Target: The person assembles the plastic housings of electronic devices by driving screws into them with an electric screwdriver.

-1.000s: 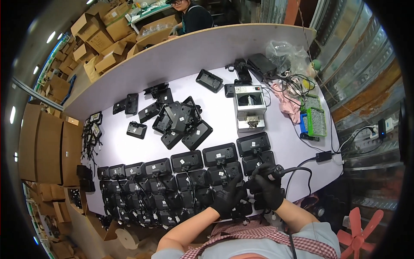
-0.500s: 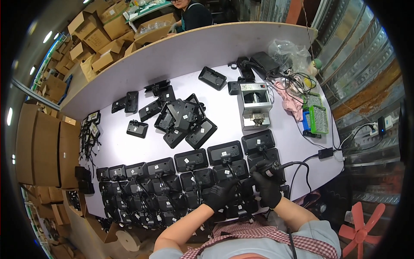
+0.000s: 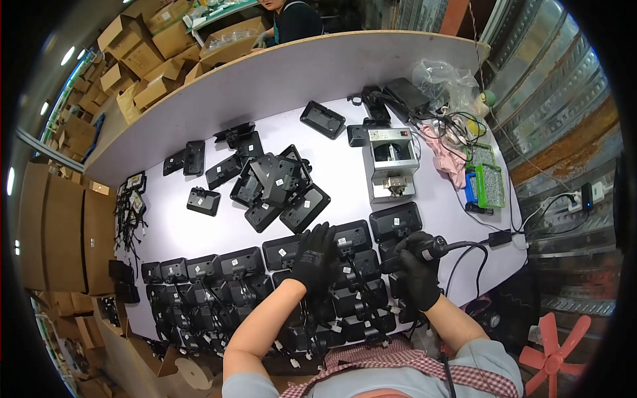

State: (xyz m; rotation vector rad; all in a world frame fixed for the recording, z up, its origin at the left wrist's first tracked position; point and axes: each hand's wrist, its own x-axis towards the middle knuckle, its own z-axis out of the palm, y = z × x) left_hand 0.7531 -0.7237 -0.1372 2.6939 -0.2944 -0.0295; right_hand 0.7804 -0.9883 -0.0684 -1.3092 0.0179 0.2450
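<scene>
My left hand (image 3: 313,260), in a black glove, lies with fingers stretched out over the rows of black plastic housings (image 3: 240,263). It rests at the top row, between two of the housings. In my right hand (image 3: 421,275), also gloved in black, is a corded electric screwdriver (image 3: 434,248), gripped around its body. Its thick black cable curves off to the right. Just beyond that hand lies another black housing (image 3: 396,221) with a small white label. Cables with white plugs hang among the lower rows, and my left hand hides part of the housings beneath it.
A silver screw feeder (image 3: 393,166) stands beyond my right hand. Loose black housings (image 3: 282,179) are heaped mid-table. Green and blue trays (image 3: 490,186), a pink cloth (image 3: 446,156) and tangled cables lie at right. A low partition (image 3: 219,93) edges the back; a person is behind it.
My left hand has moved left and away from me, off the spot beside my right hand, and its fingers have spread. My right hand has shifted slightly right with the screwdriver.
</scene>
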